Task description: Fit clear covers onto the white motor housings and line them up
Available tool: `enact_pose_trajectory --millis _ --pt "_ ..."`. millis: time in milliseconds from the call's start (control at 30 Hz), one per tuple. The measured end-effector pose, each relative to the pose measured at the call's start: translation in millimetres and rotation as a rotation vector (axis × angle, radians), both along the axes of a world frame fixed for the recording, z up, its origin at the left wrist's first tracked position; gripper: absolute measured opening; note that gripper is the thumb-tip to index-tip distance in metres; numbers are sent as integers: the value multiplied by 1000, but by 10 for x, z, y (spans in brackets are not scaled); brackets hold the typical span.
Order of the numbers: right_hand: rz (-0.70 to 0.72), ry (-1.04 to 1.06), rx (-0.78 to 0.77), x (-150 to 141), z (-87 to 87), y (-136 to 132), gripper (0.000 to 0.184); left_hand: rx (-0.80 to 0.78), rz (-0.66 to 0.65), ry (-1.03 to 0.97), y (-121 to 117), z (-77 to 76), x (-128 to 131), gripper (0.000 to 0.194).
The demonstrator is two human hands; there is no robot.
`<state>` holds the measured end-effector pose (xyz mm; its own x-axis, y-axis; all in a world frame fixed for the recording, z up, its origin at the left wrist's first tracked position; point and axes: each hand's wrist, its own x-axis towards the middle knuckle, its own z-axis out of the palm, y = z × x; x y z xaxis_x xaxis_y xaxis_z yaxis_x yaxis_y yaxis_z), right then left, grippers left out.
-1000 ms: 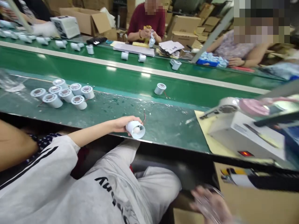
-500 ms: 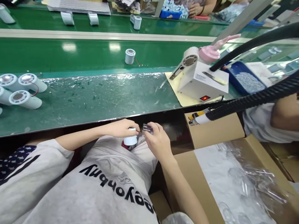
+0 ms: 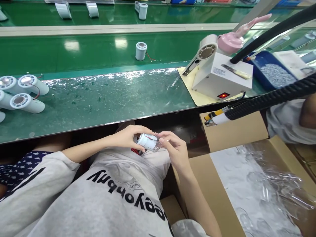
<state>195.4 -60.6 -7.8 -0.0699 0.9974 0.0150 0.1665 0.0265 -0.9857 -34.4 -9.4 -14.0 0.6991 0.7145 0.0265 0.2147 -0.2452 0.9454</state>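
Note:
Above my lap, my left hand (image 3: 129, 136) is closed round a pale blue-white plastic cylinder (image 3: 147, 141), which lies tilted on its side. A thin red and dark wire runs along its upper side. At the cylinder's right end is a clear plastic piece (image 3: 157, 144), gripped by the fingertips of my right hand (image 3: 174, 144). The clear piece meets or surrounds that end; how far it covers it I cannot tell.
Several similar cylinders (image 3: 23, 101) stand at the bench's left. One cylinder (image 3: 141, 52) stands on the green belt. A white box with a lit red switch (image 3: 223, 95) sits right, behind a black hose (image 3: 269, 100). A carton (image 3: 223, 197) holds clear plastic parts. A co-worker's sleeve (image 3: 283, 120) shows right.
The cylinder has turned to point right, and the clear piece has come from a small distance away to its end. My hands are closer together. The camera view has shifted somewhat.

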Motion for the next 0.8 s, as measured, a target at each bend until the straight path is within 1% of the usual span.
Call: enact_pose_trajectory --millis 33,100,167,200,267,300,333,367,433,533,667,800 --pt "-7 50 -20 8 -11 3 31 -50 -11 -21 -5 14 5 66" --pt "-13 142 -27 24 -34 1 30 -163 8 -52 -21 39 18 66" --pt "39 156 5 44 -49 -18 21 -292 48 -101 -44 45 31 67" --pt "82 118 37 55 -51 -34 19 -355 65 -137 -59 42 36 67" --pt "150 -24 127 78 -43 -76 31 -452 84 -208 -90 33 40 67" --pt "165 -98 177 90 -35 -100 37 -480 85 -233 -104 32 39 66" --pt "166 -154 224 102 -26 -122 38 -496 79 -246 -117 37 36 66" --pt "165 -183 259 114 -17 -142 37 -500 69 -251 -125 48 30 66" --pt "177 -172 270 134 -5 -171 35 -489 36 -236 -132 87 14 71" --pt "198 -95 198 152 -3 -190 38 -395 -7 -183 -122 161 -15 78" --pt "212 -12 106 146 4 -204 40 -218 -56 -172 -108 217 -43 75" --pt "213 49 50 139 31 -218 41 -154 -89 -175 -115 224 -56 76"
